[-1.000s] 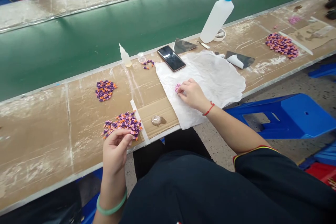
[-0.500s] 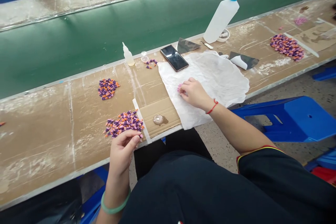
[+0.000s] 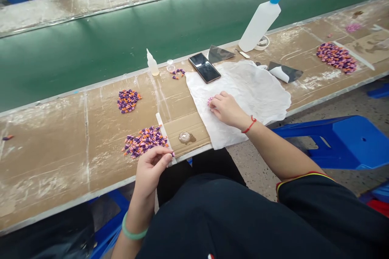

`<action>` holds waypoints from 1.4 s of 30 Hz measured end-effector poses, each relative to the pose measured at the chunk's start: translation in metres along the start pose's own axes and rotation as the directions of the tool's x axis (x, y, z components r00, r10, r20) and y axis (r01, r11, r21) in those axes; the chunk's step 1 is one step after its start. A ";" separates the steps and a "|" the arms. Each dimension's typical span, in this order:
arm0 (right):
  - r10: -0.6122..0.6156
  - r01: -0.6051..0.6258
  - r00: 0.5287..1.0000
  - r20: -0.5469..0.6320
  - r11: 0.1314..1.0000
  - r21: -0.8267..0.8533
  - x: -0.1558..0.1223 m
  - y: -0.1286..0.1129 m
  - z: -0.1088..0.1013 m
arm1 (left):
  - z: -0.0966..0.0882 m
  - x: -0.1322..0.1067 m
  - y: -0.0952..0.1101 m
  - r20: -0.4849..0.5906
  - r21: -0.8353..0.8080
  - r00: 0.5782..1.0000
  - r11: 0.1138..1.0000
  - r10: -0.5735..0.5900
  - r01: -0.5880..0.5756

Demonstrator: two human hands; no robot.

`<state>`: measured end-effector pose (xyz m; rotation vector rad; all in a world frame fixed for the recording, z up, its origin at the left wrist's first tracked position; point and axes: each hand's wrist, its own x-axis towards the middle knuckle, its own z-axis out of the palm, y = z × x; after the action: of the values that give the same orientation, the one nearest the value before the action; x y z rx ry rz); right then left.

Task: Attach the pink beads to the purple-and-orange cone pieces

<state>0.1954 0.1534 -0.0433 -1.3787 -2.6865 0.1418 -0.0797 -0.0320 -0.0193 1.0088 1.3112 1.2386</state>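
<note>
We note the left hand (image 3: 151, 168) at the near edge of the counter (image 3: 60, 158), its grip pinching one small purple piece (image 3: 172, 154) between thumb and forefinger, just beside the purple-and-orange pile (image 3: 145, 141). The right hand (image 3: 227, 109) has its fingertips pressed together on a pink cluster (image 3: 209, 101) on the white sheet (image 3: 261, 89). Our judgement: pinch lightly, leave the piece's tip free, and hold the cluster flat.

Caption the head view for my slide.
Left hand pinches a small piece by purple-orange pile; right hand on white sheet.
</note>
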 end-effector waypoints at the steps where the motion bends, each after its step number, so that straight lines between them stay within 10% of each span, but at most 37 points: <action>1: 0.000 0.000 1.000 0.000 1.000 0.002 0.000 0.001 0.000 | 0.000 0.000 -0.001 -0.003 0.006 1.000 1.000 -0.004 0.004; 18: -0.130 0.133 0.990 -0.059 0.990 0.050 -0.014 -0.031 -0.017 | 0.030 0.012 0.026 0.027 0.149 0.998 0.987 0.061 -0.064; 24: -0.376 0.454 0.862 -0.339 0.871 0.187 -0.038 -0.074 -0.059 | 0.059 0.029 0.041 0.125 0.229 0.987 0.965 0.105 -0.132; 28: -0.458 0.520 0.829 -0.321 0.843 0.139 -0.044 -0.088 -0.072 | 0.065 0.032 0.042 0.156 0.212 0.983 0.968 0.099 -0.131; 38: -0.507 0.532 0.832 -0.224 0.844 0.068 -0.047 -0.096 -0.075 | 0.067 0.029 0.042 0.155 0.200 0.983 0.971 0.098 -0.129; 42: -0.403 0.490 0.861 -0.311 0.821 0.292 -0.046 -0.099 -0.077 | 0.065 0.029 0.042 0.130 0.116 0.988 0.988 0.084 -0.100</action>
<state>0.1541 0.0614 0.0438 -0.5884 -2.5289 0.3783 -0.0219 0.0098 0.0221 1.2272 1.2667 1.1550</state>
